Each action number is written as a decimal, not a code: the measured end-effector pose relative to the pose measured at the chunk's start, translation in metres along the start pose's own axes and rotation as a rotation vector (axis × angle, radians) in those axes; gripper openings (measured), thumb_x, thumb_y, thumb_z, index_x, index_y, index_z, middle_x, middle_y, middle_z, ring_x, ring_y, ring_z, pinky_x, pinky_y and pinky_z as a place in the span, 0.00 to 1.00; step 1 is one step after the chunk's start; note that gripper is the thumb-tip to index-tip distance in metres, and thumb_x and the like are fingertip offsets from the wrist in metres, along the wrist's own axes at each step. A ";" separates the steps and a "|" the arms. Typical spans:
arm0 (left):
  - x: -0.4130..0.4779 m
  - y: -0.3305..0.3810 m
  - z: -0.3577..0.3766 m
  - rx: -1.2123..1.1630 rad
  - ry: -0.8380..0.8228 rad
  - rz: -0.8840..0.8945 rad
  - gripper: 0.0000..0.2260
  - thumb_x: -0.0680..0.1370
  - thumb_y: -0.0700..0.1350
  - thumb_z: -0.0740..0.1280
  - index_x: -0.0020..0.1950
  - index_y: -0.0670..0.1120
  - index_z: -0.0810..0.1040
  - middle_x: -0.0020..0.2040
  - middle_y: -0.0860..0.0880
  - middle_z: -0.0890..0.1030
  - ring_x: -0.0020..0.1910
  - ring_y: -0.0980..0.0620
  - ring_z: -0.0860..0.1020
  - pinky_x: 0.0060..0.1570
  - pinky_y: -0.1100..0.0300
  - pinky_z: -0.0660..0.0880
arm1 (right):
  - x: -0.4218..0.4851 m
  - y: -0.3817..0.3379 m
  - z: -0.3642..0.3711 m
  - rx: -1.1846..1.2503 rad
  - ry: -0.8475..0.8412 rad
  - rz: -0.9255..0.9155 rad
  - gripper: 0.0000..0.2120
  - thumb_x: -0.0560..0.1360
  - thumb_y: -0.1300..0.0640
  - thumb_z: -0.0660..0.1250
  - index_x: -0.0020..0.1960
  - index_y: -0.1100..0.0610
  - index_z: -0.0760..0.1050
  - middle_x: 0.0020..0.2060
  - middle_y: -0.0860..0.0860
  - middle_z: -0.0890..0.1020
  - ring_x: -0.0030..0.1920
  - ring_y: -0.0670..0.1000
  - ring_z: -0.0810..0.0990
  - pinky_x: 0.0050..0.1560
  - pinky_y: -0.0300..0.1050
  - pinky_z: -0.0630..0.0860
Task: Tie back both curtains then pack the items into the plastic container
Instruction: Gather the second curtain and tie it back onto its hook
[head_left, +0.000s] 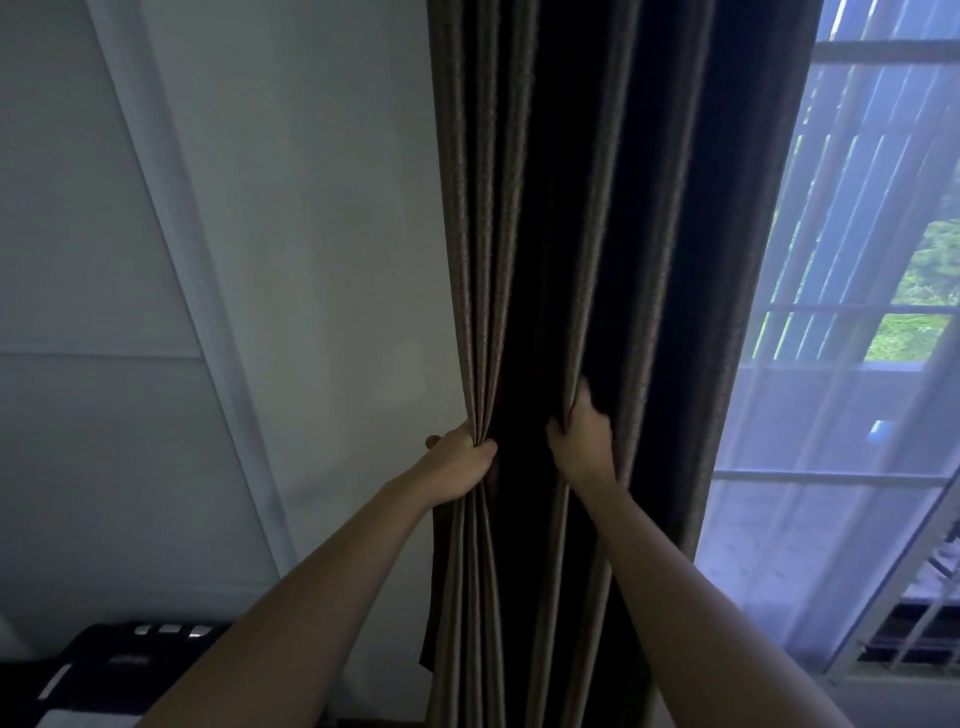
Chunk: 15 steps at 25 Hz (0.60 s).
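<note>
Dark brown curtain (566, 208): centre of frame, top edge to bottom edge, hanging in deep vertical pleats, drawn in narrow just below mid-height.

Left hand (460, 462): just below centre, at the curtain's left edge. Fingers curled tight round a bunch of pleats, cloth pinched in above and below the fist.

Right hand (584, 434): slightly higher and to the right, near the left hand but apart from it. Fingers hooked into a fold and closed on it, fingertips buried in the cloth, upper edge of the hand a little blurred.

Strip of dark cloth between the two hands. Bare forearms (291, 597) rising from the bottom edge.

Pale wall (208, 260): left half of frame, behind the curtain.

Barred window (883, 52): right edge, veiled lower down by a sheer curtain (810, 441); green foliage (930, 291) beyond.

Dark object (104, 670) with pale stripes: lower left corner, kind not clear.
</note>
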<state>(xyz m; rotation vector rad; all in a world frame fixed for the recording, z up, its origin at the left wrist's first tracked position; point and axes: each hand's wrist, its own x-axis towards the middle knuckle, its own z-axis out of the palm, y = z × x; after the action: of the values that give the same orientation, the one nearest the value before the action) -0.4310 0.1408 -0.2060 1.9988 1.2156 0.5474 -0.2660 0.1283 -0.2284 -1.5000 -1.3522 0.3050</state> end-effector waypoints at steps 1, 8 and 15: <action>0.002 -0.001 -0.001 0.004 0.005 -0.010 0.15 0.80 0.45 0.53 0.65 0.47 0.70 0.55 0.47 0.77 0.54 0.48 0.74 0.63 0.55 0.66 | -0.013 0.013 0.009 -0.059 -0.076 -0.008 0.29 0.74 0.69 0.61 0.73 0.56 0.60 0.59 0.55 0.79 0.58 0.53 0.79 0.58 0.41 0.74; 0.002 0.009 0.002 -0.031 -0.052 -0.019 0.17 0.80 0.46 0.51 0.66 0.49 0.70 0.55 0.52 0.76 0.55 0.51 0.74 0.64 0.57 0.65 | -0.091 0.071 0.067 -0.266 -0.470 0.085 0.31 0.75 0.62 0.62 0.75 0.50 0.57 0.61 0.54 0.76 0.62 0.53 0.75 0.65 0.44 0.70; -0.011 0.036 0.014 -0.131 -0.090 -0.018 0.09 0.79 0.40 0.54 0.53 0.49 0.71 0.46 0.53 0.72 0.44 0.59 0.68 0.44 0.64 0.64 | -0.089 0.062 0.051 -0.333 -0.483 0.095 0.22 0.75 0.63 0.61 0.69 0.55 0.65 0.60 0.55 0.77 0.60 0.55 0.75 0.61 0.44 0.71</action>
<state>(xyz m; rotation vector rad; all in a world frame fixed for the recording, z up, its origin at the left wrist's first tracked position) -0.4055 0.1156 -0.1880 1.8807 1.1134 0.5094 -0.2980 0.0915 -0.3381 -1.8469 -1.7795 0.5497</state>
